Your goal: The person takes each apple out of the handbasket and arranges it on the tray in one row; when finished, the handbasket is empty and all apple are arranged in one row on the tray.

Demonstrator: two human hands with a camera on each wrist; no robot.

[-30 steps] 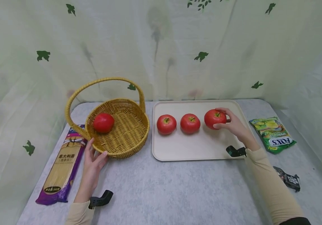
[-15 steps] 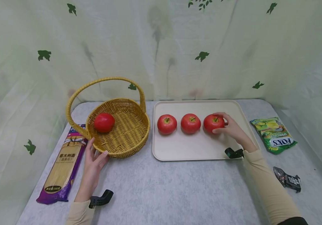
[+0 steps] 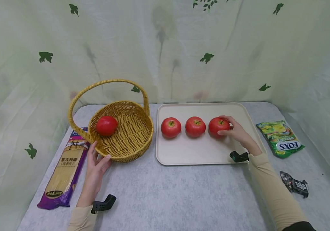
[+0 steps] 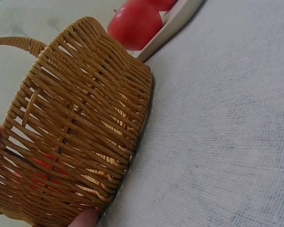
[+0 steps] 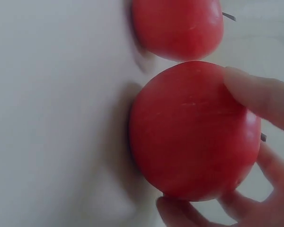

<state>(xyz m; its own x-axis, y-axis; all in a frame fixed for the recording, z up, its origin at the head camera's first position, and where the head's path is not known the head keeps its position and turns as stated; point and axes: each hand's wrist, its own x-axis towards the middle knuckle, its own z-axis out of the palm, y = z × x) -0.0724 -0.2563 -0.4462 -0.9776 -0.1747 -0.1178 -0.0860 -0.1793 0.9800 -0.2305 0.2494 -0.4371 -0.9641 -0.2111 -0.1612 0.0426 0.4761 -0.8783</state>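
Note:
In the head view my right hand (image 3: 239,133) grips a red apple (image 3: 217,124) at the right end of a row on the pale tray (image 3: 199,154). In the right wrist view, fingers and thumb surround this apple (image 5: 194,135), which appears to sit on the tray. Beside it are a middle apple (image 3: 195,126) and a left apple (image 3: 171,127). My left hand (image 3: 94,173) touches the near left outside of a wicker basket (image 3: 131,136), fingers spread. Another red apple (image 3: 106,125) lies inside the basket. Only fingertips (image 4: 85,219) of the left hand show in its wrist view.
A pack of spaghetti (image 3: 62,171) lies left of the basket, partly beneath its handle side. To the right of the tray are a green FOX'S candy bag (image 3: 281,138) and a small black packet (image 3: 294,183). A patterned curtain (image 3: 176,57) hangs behind the grey table (image 3: 165,199).
My right hand has moved the right-hand apple slightly left and towards me, lowering it beside the middle apple. Over the last half second it barely shifts. The left hand and basket stay put.

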